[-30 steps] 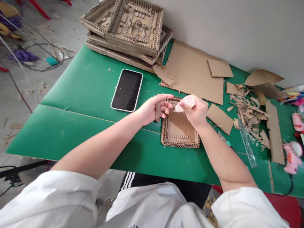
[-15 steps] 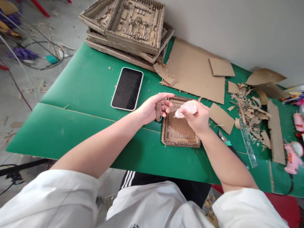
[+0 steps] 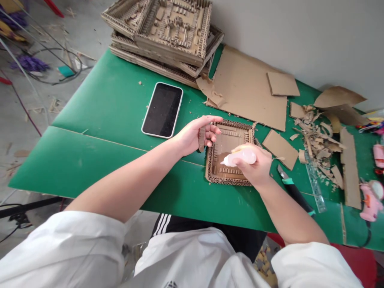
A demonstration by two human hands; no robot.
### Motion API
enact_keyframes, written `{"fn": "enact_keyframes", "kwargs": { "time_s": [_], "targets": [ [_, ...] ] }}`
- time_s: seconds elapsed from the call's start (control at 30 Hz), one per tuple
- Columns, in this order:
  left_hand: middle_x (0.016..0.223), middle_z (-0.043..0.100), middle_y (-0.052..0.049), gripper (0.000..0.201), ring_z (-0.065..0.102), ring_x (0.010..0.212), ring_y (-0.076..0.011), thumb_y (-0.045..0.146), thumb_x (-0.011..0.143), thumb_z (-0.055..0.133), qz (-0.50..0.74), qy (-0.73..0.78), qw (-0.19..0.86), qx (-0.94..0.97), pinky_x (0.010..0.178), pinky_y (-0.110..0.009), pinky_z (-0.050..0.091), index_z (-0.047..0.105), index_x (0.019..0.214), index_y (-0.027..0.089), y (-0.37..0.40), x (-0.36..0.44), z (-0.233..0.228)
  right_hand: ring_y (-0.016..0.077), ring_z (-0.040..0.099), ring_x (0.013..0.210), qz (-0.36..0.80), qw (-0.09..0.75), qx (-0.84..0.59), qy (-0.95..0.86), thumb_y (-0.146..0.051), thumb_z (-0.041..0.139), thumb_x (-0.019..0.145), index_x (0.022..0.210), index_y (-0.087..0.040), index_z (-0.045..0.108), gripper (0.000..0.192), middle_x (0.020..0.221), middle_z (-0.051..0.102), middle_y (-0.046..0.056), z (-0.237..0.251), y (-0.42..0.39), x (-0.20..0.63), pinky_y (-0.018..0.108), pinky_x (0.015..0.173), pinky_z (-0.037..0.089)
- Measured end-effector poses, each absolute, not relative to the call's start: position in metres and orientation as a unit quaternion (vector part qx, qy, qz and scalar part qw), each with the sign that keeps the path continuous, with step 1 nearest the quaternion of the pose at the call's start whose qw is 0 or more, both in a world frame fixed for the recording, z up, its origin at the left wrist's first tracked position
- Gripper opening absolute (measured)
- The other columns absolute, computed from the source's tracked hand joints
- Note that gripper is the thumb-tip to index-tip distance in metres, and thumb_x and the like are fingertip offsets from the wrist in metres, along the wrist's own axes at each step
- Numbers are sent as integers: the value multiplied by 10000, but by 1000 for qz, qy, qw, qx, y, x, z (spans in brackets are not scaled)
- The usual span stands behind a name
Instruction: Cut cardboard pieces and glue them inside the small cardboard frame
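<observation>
While the right hand grips a small pale glue bottle, nozzle pointing toward the left hand, it hovers over the near part of a square cardboard tray with corrugated edging; whether the nozzle touches the tray floor can't be told. Left hand pinches a short cardboard strip upright between thumb and fingers, just at the tray's left edge, other fingers loosely spread. Tray lies flat on the green table, directly under and between both hands, small cardboard ridges stuck inside it. Beyond the left hand lies a smartphone, screen dark, face up. Farther past it sits a stack of finished cardboard trays. Beyond the right hand, a large flat cardboard sheet with a smaller piece on top. Just outside the right wrist lies a utility knife with teal trim, then a clear ruler and a heap of cardboard scraps. Pink glue gun well off to the right.
</observation>
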State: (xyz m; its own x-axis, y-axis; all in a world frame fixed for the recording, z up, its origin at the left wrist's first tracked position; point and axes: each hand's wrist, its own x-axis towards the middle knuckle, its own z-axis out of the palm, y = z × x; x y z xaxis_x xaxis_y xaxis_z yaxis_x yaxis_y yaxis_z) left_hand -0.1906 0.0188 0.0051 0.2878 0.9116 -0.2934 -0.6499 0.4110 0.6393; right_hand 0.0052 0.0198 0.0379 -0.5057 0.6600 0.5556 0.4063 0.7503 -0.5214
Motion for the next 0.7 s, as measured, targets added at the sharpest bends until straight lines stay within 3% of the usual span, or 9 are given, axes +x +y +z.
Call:
{"fn": "enact_keyframes", "kwargs": {
  "time_s": [0.4, 0.7],
  "targets": [
    [718, 591, -8, 255, 552, 524, -76, 298, 874, 449, 501, 329, 775, 198, 436, -178, 381, 559, 1049, 148, 19, -190, 6, 106, 588, 479, 224, 395, -332, -827, -535, 546, 803, 683, -206, 631, 360, 590, 664, -7, 36, 18, 11, 231, 441, 449],
    [711, 586, -10, 266, 547, 517, -75, 295, 867, 451, 501, 337, 771, 200, 440, -177, 382, 555, 1054, 137, 18, -190, 9, 100, 581, 455, 179, 369, -315, -856, -570, 497, 819, 650, -202, 613, 421, 545, 648, -7, 35, 16, 6, 228, 429, 425]
  ]
}}
